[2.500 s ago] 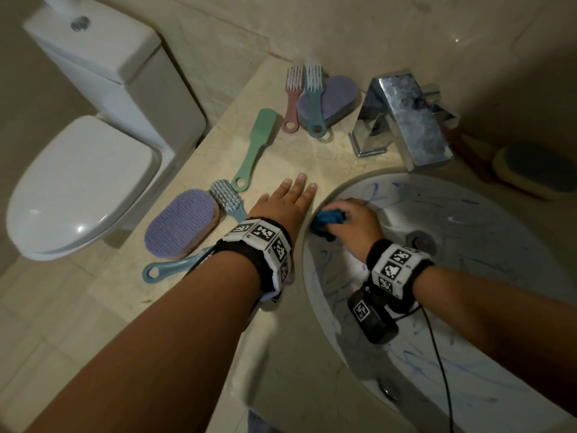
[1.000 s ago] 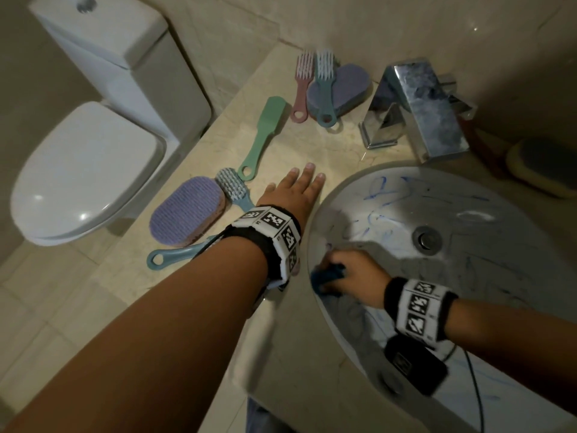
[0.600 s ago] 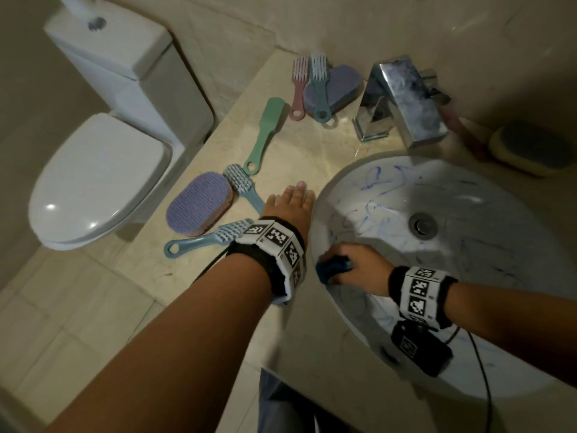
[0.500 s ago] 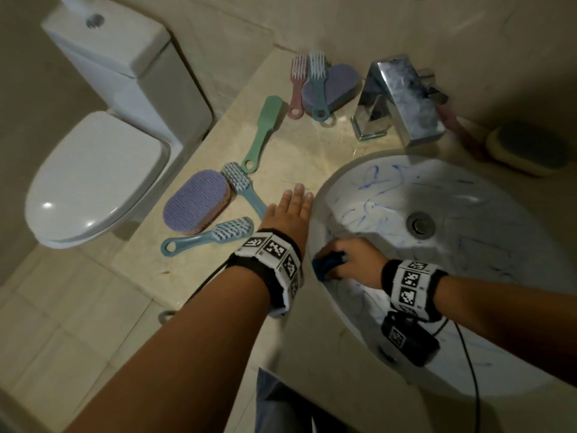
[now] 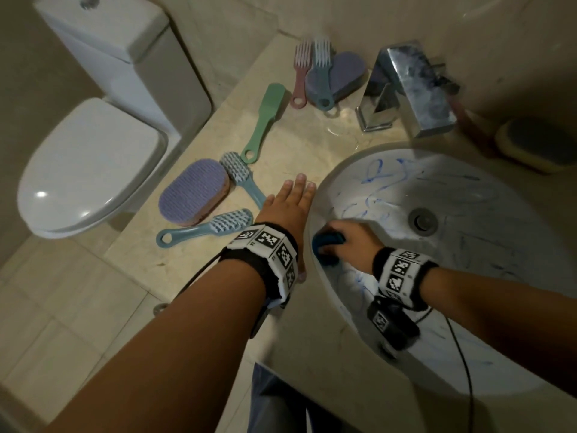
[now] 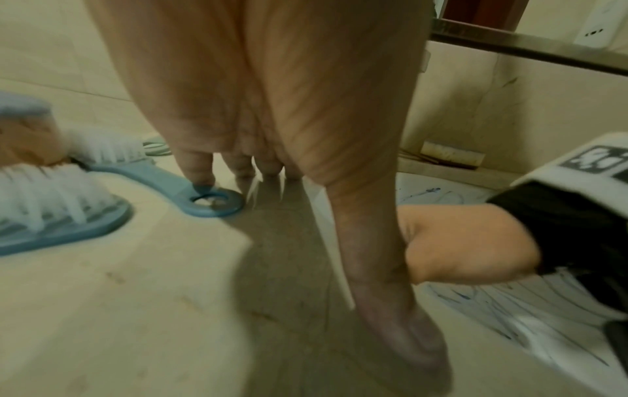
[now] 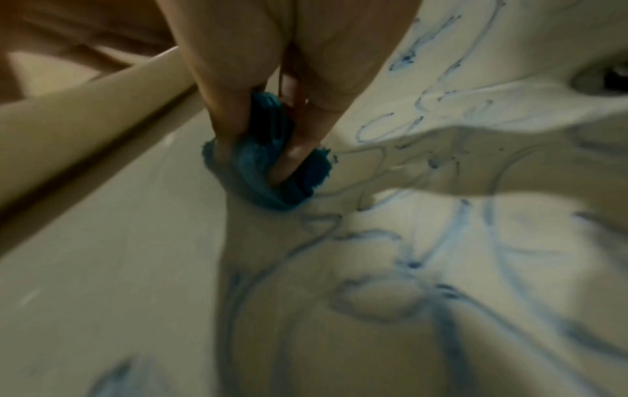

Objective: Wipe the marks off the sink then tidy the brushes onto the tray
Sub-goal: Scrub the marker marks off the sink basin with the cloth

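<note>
Our right hand [image 5: 354, 242] pinches a blue cloth [image 7: 271, 172] against the marked sink [image 5: 487, 214]. Our left hand [image 5: 288, 204] lies flat on the surface [image 5: 299, 145], its grip holding nothing.

White oval sink [image 5: 468, 214] scribbled with blue marks [image 5: 379, 179]. A blue cloth [image 5: 326, 245] is pressed to its left wall. Teal [image 5: 203, 231], blue-grey [image 5: 245, 179], green [image 5: 265, 120] and pink [image 5: 300, 76] brushes lie scattered on the worktop [image 5: 296, 151].

Left hand [image 5: 288, 204] flat, palm down, fingers straight and together. Right hand [image 5: 352, 242] curled, fingers pinching, wrist bent downward; both forearms extended forward.
</note>
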### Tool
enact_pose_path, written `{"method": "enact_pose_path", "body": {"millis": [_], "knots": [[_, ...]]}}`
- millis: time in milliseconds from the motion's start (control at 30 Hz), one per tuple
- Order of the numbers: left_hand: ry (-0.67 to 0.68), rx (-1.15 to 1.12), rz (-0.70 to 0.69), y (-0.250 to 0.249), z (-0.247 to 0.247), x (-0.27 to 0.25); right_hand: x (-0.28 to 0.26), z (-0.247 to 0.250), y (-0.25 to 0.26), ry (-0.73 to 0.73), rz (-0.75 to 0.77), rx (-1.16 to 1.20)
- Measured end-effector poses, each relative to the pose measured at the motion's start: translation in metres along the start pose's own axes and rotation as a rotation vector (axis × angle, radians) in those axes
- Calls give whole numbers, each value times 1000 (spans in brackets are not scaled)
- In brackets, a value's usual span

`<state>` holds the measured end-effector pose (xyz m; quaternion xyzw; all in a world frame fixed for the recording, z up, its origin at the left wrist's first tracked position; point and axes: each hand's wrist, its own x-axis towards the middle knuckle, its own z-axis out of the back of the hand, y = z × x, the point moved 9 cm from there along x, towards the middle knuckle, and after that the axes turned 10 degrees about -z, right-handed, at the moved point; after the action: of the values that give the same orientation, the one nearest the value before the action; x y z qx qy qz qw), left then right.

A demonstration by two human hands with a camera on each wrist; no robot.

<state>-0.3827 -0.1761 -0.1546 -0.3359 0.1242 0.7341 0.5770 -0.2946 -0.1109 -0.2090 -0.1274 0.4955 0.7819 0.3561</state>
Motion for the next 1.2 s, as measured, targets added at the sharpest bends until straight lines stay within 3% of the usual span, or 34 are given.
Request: {"method": "enact_pose_path", "body": {"millis": [67, 200, 267, 400, 600, 767, 967, 1133, 1200], "knots": [[2, 5, -1, 1, 1, -1, -9, -5, -5, 29, -3, 5], [-7, 5, -1, 1, 3, -2, -54, -24, -28, 292, -49, -133], [-6, 0, 6, 0, 3, -3, -47, -21, -21, 284, -40, -103], [0, -7, 20, -1, 5, -4, -20, -12, 2, 131, 32, -141], [4, 9, 13, 1, 3, 0, -52, -25, -20, 296, 24, -215], [-5, -1, 10, 1, 3, 2, -8, -8, -5, 61, -23, -113], [-13, -1, 15, 2, 4, 1, -51, -25, -29, 365, -39, -167], [-4, 1, 23, 0, 4, 1, -20, -16, -13, 218, -23, -34], [-2, -1, 26, 0, 5, 0, -38, -21, -23, 285, -15, -79]]}}
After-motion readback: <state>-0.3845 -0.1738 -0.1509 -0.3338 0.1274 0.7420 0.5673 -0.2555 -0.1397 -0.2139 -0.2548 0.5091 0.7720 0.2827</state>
